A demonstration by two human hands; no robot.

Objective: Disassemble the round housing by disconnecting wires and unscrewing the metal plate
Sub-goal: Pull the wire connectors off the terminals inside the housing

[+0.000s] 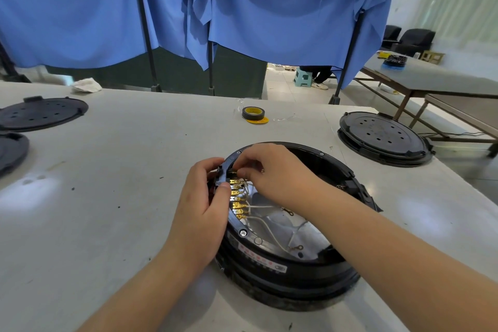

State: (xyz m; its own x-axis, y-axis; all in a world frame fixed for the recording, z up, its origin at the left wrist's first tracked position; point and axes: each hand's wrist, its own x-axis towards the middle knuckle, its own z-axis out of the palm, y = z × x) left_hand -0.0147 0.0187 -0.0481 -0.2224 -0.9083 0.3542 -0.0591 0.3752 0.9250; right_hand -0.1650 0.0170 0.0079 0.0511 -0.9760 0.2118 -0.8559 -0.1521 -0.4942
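A round black housing [291, 272] lies open side up on the pale table in front of me. Inside it shines a metal plate [283, 226], crossed by white wires [266, 226] that run to a row of brass terminals [237, 201] on the left inner wall. My left hand [204, 202] grips the housing's left rim by the black terminal block, thumb pressed beside the terminals. Reaching in over the rim, my right hand [272, 170] pinches the topmost terminal connector with its fingertips. Two loose ring lugs lie on the plate.
A roll of black tape [253, 113] on a yellow disc lies behind the housing. A black perforated cover [382, 137] sits at the right, two more [40, 113] at the left. A white rag [86, 85] lies far left. Blue curtains hang behind the table.
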